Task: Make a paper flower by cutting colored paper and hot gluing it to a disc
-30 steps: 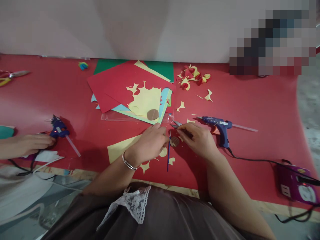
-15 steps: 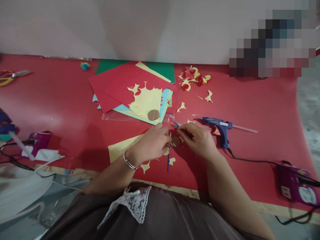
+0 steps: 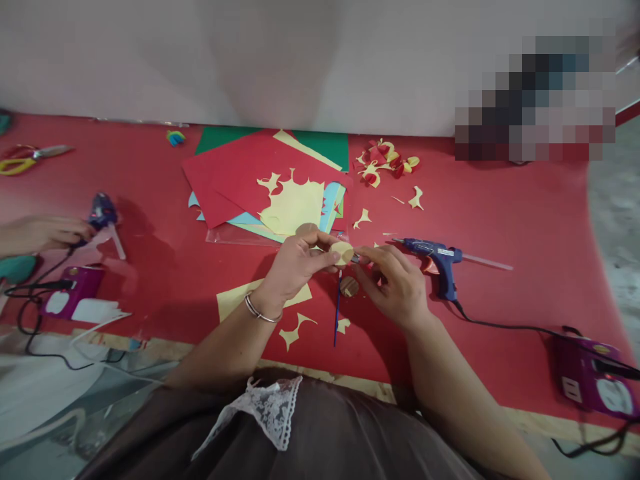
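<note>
My left hand (image 3: 295, 263) pinches a small yellow paper circle (image 3: 343, 253) and holds it up above the red table (image 3: 500, 220). My right hand (image 3: 393, 283) is closed just to the right of the circle, its fingertips touching the circle's edge, on small scissors (image 3: 355, 257) of which only the blade tips show. Below the circle a brown paper disc (image 3: 349, 287) and a thin blue pen (image 3: 337, 313) lie on the table. A yellow sheet (image 3: 233, 303) and a yellow offcut (image 3: 295, 330) lie under my left wrist.
A blue glue gun (image 3: 435, 257) lies right of my right hand, corded to a purple power strip (image 3: 595, 373). Stacked coloured sheets (image 3: 240, 173) and folded red-yellow paper pieces (image 3: 385, 160) lie behind. At left, another person's hand (image 3: 40, 233) holds a second glue gun (image 3: 103, 213); scissors (image 3: 25, 157) lie far left.
My left hand has lifted off the table and now holds up the yellow circle; the brown disc stays on the table. The other person's hand with the glue gun came back into view at left.
</note>
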The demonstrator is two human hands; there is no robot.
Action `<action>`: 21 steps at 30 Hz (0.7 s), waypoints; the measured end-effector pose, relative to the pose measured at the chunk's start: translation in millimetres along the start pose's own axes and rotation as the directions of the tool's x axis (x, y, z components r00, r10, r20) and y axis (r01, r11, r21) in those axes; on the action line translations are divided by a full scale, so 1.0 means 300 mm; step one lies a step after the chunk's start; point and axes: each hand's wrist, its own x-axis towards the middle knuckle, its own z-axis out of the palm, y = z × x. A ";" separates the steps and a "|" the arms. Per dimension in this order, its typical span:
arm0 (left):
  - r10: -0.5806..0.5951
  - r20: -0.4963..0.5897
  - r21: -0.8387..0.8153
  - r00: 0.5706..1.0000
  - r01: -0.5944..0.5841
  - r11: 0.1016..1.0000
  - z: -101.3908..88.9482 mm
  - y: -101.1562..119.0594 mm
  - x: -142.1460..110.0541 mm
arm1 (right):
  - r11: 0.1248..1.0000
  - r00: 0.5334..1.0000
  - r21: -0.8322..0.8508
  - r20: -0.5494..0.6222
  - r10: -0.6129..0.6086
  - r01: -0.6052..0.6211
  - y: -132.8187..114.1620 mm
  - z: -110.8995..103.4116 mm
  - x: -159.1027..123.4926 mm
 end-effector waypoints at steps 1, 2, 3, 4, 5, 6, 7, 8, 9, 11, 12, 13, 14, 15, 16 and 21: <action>-0.033 0.016 -0.007 0.999 0.033 0.999 0.003 0.000 -0.001 | 1.000 1.000 -0.014 -0.009 -0.016 0.016 0.000 0.001 -0.002; -0.060 0.029 -0.003 0.998 0.060 0.998 0.005 0.001 -0.003 | 0.999 0.999 -0.029 -0.011 -0.031 0.030 0.001 0.001 -0.004; -0.079 0.038 0.008 0.996 0.079 0.997 0.006 0.000 -0.005 | 0.998 0.999 -0.043 -0.007 -0.041 0.041 0.003 0.001 -0.005; -0.087 0.040 0.023 0.995 0.087 0.996 0.006 -0.001 -0.006 | 0.997 0.999 -0.054 0.000 -0.047 0.047 0.005 0.002 -0.005; -0.087 0.033 0.039 0.996 0.085 0.996 0.005 -0.002 -0.007 | 0.997 0.999 -0.060 0.002 -0.054 0.054 0.007 0.002 -0.005; -0.076 0.019 0.056 0.997 0.075 0.996 0.003 -0.005 -0.007 | 0.996 0.998 -0.059 -0.004 -0.065 0.065 0.010 0.004 -0.005; -0.059 0.004 0.074 0.998 0.059 0.996 0.001 -0.008 -0.006 | 0.995 0.997 -0.051 -0.014 -0.081 0.080 0.012 0.005 -0.003; -0.040 -0.009 0.092 0.999 0.041 0.995 -0.001 -0.011 -0.005 | 0.995 0.995 -0.036 -0.025 -0.099 0.098 0.015 0.007 -0.002; -0.023 -0.013 0.110 1.000 0.024 0.994 -0.002 -0.013 -0.005 | 0.993 0.993 -0.017 -0.035 -0.115 0.115 0.017 0.009 0.000; 0.000 0.000 0.139 1.000 0.000 0.990 -0.004 -0.014 -0.004 | 0.992 0.991 0.030 -0.036 -0.125 0.126 0.019 0.012 0.004; 0.008 0.009 0.150 1.000 -0.009 0.989 -0.003 -0.013 -0.004 | 0.992 0.993 0.057 -0.026 -0.115 0.116 0.018 0.012 0.006; 0.017 0.015 0.159 1.000 -0.019 0.987 -0.002 -0.012 -0.005 | 0.992 0.995 0.086 -0.014 -0.096 0.097 0.017 0.011 0.008; 0.028 0.021 0.165 0.999 -0.031 0.986 0.000 -0.011 -0.005 | 0.991 0.998 0.112 -0.003 -0.069 0.069 0.015 0.010 0.010; 0.037 0.027 0.167 0.999 -0.041 0.985 0.002 -0.011 -0.006 | 0.990 0.999 0.134 0.007 -0.033 0.032 0.013 0.009 0.011; 0.045 0.032 0.167 0.998 -0.050 0.985 0.005 -0.011 -0.007 | 0.988 1.000 0.152 0.015 0.006 -0.008 0.012 0.008 0.012; 0.079 0.067 0.214 0.995 -0.091 0.973 0.014 -0.019 -0.016 | 0.959 0.982 0.213 0.069 0.174 -0.185 0.003 0.007 0.014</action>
